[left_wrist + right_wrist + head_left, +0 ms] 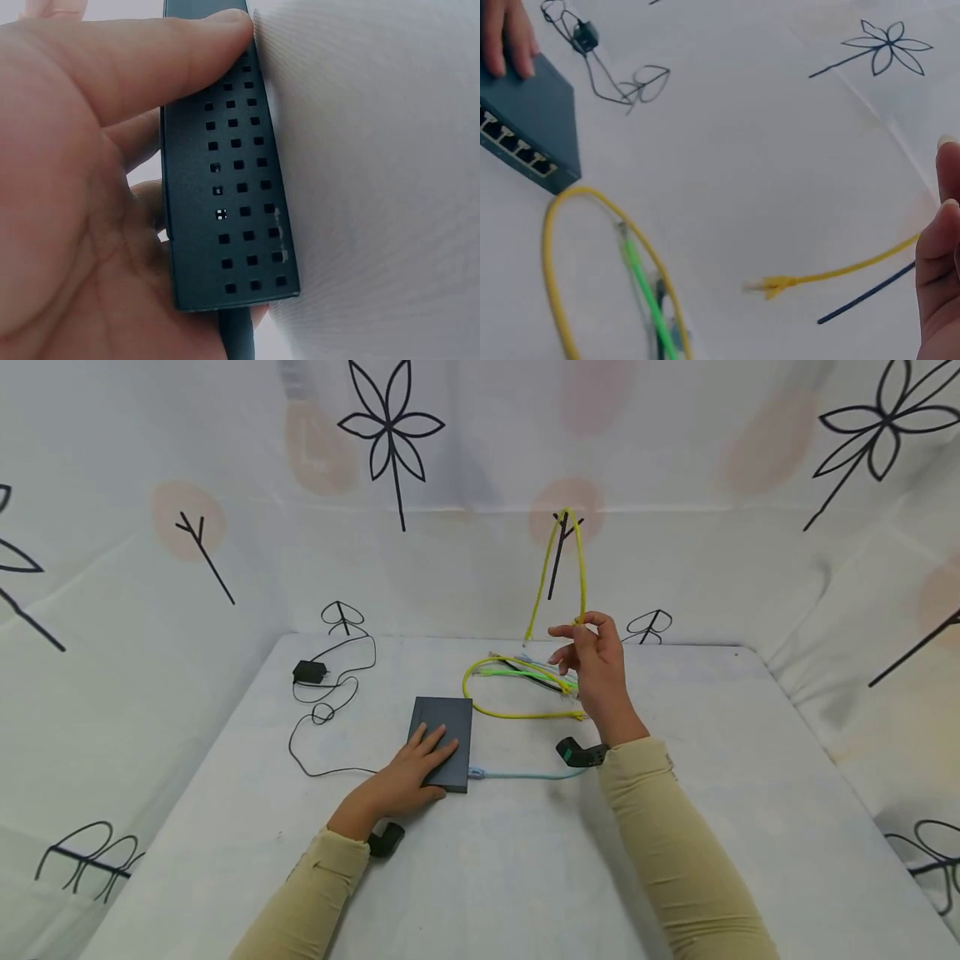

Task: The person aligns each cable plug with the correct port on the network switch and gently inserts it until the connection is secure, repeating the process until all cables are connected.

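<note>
Got a dark network box [446, 714] lying flat near the middle of a white table [487, 877], with a row of ports along 1 side and square vents along another. Pressing on it with the left hand [408, 777], fingers spread over the top and thumb laid across the vented side, going by the left wrist view. Pinching a yellow cable [582, 572] up in the air with the right hand [596, 672], near 1 end; can't tell exactly which fingertips from here. Arching above that hand like an upside-down U, then dangling loose down to a plug at the other end. Seeing a 2nd yellow cable [517, 717] too, looped on the table right of the box, partly overlapping a green cable [510, 673] and a black cable [551, 687]. Also spotting a light blue cable [525, 776] at the box's right side, near the front corner, running toward the right wrist; can't see the far end. Over to the left, a black adapter [309, 672] with a thin cord [333, 770] in loose loops, trailing up to the left hand. Behind everything, a white backdrop [487, 435] with black line flowers.
</note>
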{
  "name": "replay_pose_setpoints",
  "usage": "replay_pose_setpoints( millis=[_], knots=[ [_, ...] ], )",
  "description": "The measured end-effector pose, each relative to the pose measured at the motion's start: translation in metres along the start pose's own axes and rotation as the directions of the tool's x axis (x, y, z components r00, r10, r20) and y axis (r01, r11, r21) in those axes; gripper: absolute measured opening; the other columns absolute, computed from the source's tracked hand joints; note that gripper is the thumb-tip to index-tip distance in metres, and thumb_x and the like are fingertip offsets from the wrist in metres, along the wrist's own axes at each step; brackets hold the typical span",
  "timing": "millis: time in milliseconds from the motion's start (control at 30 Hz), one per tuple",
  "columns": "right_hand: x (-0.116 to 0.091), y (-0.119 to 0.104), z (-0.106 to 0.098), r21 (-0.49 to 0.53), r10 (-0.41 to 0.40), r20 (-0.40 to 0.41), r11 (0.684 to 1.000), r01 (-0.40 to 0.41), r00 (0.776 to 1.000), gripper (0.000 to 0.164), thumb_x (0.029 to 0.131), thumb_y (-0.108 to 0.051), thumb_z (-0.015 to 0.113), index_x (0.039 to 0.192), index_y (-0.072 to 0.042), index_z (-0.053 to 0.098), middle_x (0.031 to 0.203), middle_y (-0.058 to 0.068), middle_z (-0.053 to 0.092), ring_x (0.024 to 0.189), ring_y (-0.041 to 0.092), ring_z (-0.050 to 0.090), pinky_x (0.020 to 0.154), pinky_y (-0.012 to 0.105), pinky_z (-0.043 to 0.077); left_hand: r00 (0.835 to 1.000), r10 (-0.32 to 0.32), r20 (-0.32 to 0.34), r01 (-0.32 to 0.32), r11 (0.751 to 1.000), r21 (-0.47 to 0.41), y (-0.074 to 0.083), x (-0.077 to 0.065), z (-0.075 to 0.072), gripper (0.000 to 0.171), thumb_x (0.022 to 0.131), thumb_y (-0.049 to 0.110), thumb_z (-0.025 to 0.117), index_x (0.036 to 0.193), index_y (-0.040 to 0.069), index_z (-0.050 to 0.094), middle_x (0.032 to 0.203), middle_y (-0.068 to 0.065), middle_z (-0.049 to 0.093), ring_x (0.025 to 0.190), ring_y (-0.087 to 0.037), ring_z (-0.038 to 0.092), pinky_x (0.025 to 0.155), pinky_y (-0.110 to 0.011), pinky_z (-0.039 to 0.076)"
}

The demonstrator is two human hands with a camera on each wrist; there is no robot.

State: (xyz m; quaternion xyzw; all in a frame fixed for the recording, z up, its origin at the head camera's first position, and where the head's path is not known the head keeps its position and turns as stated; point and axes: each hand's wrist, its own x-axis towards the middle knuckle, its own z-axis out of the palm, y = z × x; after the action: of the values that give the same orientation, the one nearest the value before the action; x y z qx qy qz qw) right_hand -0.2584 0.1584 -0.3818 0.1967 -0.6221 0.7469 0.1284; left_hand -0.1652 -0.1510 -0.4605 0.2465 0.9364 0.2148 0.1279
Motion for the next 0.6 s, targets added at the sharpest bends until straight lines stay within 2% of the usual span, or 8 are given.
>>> replay_pose_setpoints(
  millis=[100,167,200,267,367,500,600],
  knots=[
    [0.002,-0.009,-0.003,-0.02,-0.09,-0.03,0.996,0.089,0.996,0.014,0.103,-0.022,0.045,0.112,-0.013,0.048,0.118,0.005,0.067,0.079,0.015,0.068,0.059,0.024,0.05,1.0,0.002,0.001,-0.002,1.0,0.001,-0.001,0.0,0.0,0.073,0.094,0.033,0.063,0.155,0.024,0.024,0.165,-0.004,0.007,0.151,-0.035,-0.006,0.117,-0.059,0.018],
    [0.003,-0.015,-0.007,-0.113,-0.167,-0.067,0.981,0.158,0.984,0.015,0.103,-0.016,0.045,0.113,-0.006,0.052,0.122,0.009,0.065,0.083,0.013,0.068,0.061,0.023,0.05,1.0,0.004,0.003,-0.004,1.0,0.002,-0.001,0.0,0.0,0.073,0.094,0.033,0.063,0.155,0.024,0.024,0.165,-0.004,0.007,0.151,-0.035,-0.006,0.118,-0.059,0.018],
    [0.003,-0.017,-0.009,-0.186,-0.211,-0.085,0.963,0.193,0.974,0.017,0.103,-0.013,0.045,0.114,-0.002,0.053,0.123,0.011,0.065,0.084,0.01,0.068,0.062,0.022,0.05,1.0,0.002,0.004,-0.002,1.0,0.004,-0.001,0.0,0.0,0.073,0.094,0.033,0.063,0.155,0.024,0.024,0.165,-0.004,0.007,0.151,-0.035,-0.007,0.118,-0.058,0.018],
    [0.004,-0.023,-0.011,-0.338,-0.307,-0.119,0.907,0.252,0.944,0.02,0.102,-0.01,0.047,0.114,0.003,0.056,0.123,0.014,0.066,0.085,0.007,0.068,0.064,0.02,0.05,1.0,0.0,0.005,0.0,1.0,0.009,-0.001,0.001,-0.001,0.073,0.094,0.033,0.063,0.155,0.024,0.024,0.165,-0.004,0.007,0.151,-0.034,-0.007,0.118,-0.058,0.018],
    [0.005,-0.03,-0.014,-0.563,-0.447,-0.128,0.767,0.306,0.885,0.02,0.101,-0.008,0.048,0.114,0.004,0.059,0.12,0.013,0.068,0.085,0.009,0.068,0.066,0.015,0.048,1.0,-0.004,0.008,0.004,1.0,0.012,-0.001,0.001,-0.001,0.073,0.094,0.034,0.063,0.155,0.025,0.024,0.165,-0.004,0.006,0.151,-0.034,-0.007,0.118,-0.058,0.018],
    [0.004,-0.04,-0.013,-0.702,-0.556,-0.098,0.627,0.339,0.826,0.017,0.101,-0.009,0.048,0.11,0.002,0.058,0.116,0.008,0.069,0.084,0.024,0.071,0.074,0.01,0.047,1.0,-0.006,0.01,0.006,1.0,0.006,0.0,0.0,-0.001,0.074,0.094,0.033,0.063,0.155,0.024,0.024,0.165,-0.005,0.007,0.151,-0.034,-0.007,0.118,-0.058,0.018],
    [0.0,-0.045,-0.012,-0.769,-0.586,-0.049,0.539,0.344,0.809,0.015,0.102,-0.01,0.047,0.113,-0.001,0.053,0.115,0.008,0.069,0.08,0.027,0.07,0.073,0.009,0.045,1.0,-0.007,0.009,0.007,1.0,0.005,0.0,0.0,-0.001,0.074,0.094,0.033,0.064,0.155,0.024,0.024,0.165,-0.005,0.007,0.151,-0.034,-0.007,0.118,-0.058,0.018]
  ],
)
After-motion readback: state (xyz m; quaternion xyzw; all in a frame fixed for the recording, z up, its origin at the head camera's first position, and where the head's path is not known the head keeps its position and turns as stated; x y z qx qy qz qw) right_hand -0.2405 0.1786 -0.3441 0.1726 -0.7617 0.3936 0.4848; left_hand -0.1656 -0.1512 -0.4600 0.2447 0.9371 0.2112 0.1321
